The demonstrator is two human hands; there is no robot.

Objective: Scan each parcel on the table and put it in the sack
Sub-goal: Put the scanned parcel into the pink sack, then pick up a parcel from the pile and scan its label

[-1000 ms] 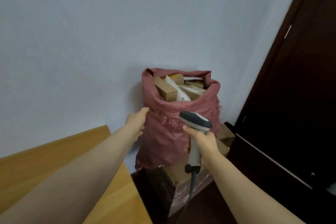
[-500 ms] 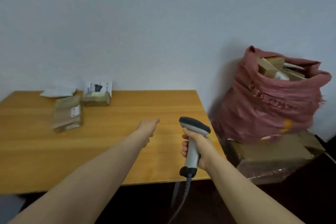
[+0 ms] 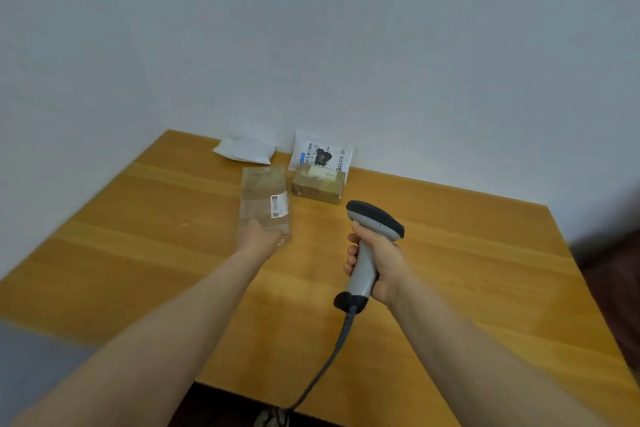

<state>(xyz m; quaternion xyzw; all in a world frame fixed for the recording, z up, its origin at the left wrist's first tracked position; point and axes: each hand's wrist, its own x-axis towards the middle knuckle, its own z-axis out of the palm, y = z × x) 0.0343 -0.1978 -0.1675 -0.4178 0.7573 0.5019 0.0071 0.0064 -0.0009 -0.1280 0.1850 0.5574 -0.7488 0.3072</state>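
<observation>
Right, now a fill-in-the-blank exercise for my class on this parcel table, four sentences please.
1. The ____ hand grips the barcode scanner.
2. The left hand touches the near end of the flat brown parcel, which bears a ____ label.
3. The small cardboard box stands before the white mailer bag, which leans on the ____.
4. With the white padded pouch, the wooden table carries ____ parcels.
Missing words: right, white, wall, four.

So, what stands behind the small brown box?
A white printed mailer bag leans on the wall behind the small brown box. The box hides its lower edge.
</observation>
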